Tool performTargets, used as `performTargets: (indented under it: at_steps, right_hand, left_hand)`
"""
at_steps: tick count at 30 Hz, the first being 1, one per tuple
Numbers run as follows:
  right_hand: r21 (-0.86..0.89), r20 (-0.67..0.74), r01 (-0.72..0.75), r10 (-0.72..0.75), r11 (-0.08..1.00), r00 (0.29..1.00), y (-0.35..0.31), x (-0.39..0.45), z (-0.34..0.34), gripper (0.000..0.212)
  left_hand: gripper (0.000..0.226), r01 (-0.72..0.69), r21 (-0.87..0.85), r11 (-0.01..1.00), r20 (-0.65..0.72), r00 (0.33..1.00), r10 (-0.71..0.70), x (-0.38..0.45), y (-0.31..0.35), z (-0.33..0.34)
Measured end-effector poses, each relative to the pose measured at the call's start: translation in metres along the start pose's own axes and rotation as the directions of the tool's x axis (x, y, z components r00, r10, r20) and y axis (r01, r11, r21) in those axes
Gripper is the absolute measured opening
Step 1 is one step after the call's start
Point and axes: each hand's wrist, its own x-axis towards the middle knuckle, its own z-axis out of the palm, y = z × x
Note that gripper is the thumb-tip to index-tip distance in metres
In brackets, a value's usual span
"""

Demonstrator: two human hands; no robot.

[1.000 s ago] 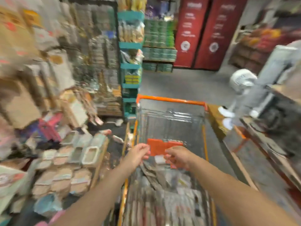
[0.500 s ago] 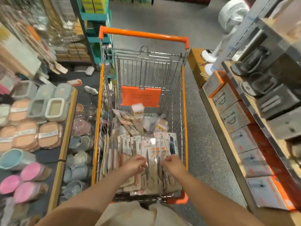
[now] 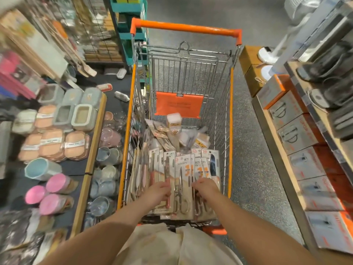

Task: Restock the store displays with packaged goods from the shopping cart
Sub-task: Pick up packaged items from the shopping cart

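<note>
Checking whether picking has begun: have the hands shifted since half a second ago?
No. Both the left hand and right hand stay on the carded scissors packs, at the near end of the orange-trimmed wire shopping cart.

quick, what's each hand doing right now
Left hand: fingers curled on the scissors packs in the cart.
Right hand: gripping the same packs.

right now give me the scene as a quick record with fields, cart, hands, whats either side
cart: wire shopping cart with orange trim, in the aisle
contents: carded scissors packs stood upright at the near end, loose small packets behind them
left hand: left hand on the packs, fingers curled over them
right hand: right hand on the packs beside it
left side: display table with lidded containers and pink cups
right side: shelf of grey-and-orange boxes
</note>
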Motion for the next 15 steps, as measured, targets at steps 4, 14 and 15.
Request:
performTargets:
  at_steps: [4, 14, 15]
  right_hand:
    - [0.062, -0.174, 0.088, -0.076, 0.994, 0.982, -0.002, -0.003, -0.019, 0.017]
    - [0.182, -0.255, 0.422, -0.372, 0.888, 0.893, -0.032, -0.021, -0.049, 0.036]
    - [0.218, -0.259, 0.419, -0.362, 0.881, 0.896, -0.036, -0.023, -0.047, 0.036]
  left_hand:
    - [0.029, -0.045, -0.065, 0.997, -0.019, 0.999, 0.044, 0.002, 0.006, 0.0]
    - [0.069, -0.201, -0.339, 0.919, -0.041, 0.979, 0.199, 0.014, 0.039, 0.013]
    - [0.076, -0.199, -0.356, 0.913, -0.043, 0.979, 0.197, 0.015, 0.039, 0.013]
